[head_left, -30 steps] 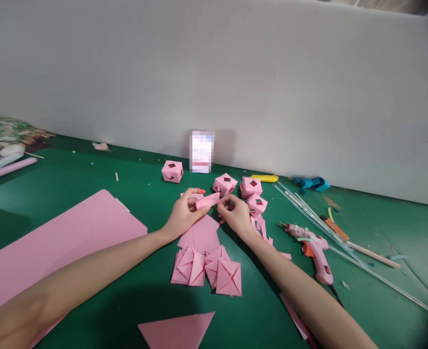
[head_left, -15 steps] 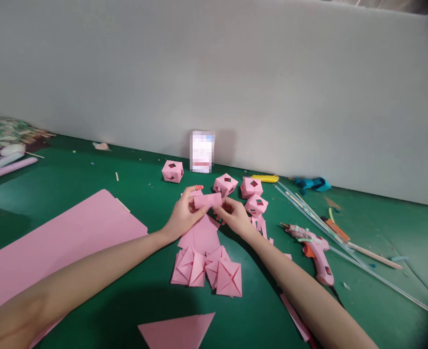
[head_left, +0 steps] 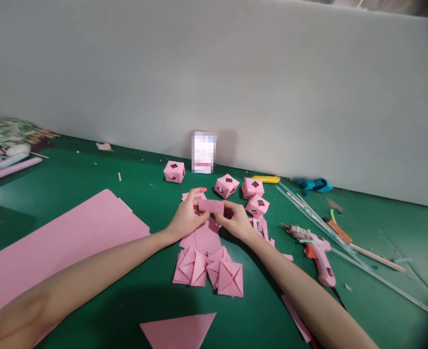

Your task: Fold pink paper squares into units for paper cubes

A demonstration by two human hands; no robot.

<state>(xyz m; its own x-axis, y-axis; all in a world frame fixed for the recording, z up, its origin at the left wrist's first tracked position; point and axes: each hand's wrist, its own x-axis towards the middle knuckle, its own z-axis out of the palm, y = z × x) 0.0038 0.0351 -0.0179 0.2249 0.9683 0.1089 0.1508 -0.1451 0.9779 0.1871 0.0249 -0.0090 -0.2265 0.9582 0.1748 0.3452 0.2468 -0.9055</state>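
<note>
A small pink piece of folded paper (head_left: pixel 211 207) is pinched between my two hands at the middle of the table. My left hand (head_left: pixel 187 215) grips its left end, thumb in front and index finger raised behind. On its right end, my right hand (head_left: pixel 236 220) closes with thumb and bent fingers. Beneath the hands lies a pile of flat pink paper (head_left: pixel 201 235). Nearer to me are several folded pink paper squares (head_left: pixel 230 278). Just beyond the hands stand several pink paper shapes with cut-out holes (head_left: pixel 227 186).
A pink glue gun (head_left: pixel 317 252) lies at right, near clear glue sticks (head_left: pixel 373 276) and a yellow cutter (head_left: pixel 265 179). A large pink sheet (head_left: pixel 64 242) covers the left. A pink paper triangle (head_left: pixel 179 329) lies in front. A blurred screen (head_left: pixel 203 152) leans against the wall.
Both hands have shifted slightly, and the held paper has turned so that a flatter, plainer face shows. The right fingers have curled further behind it. The camera view has moved a little.
</note>
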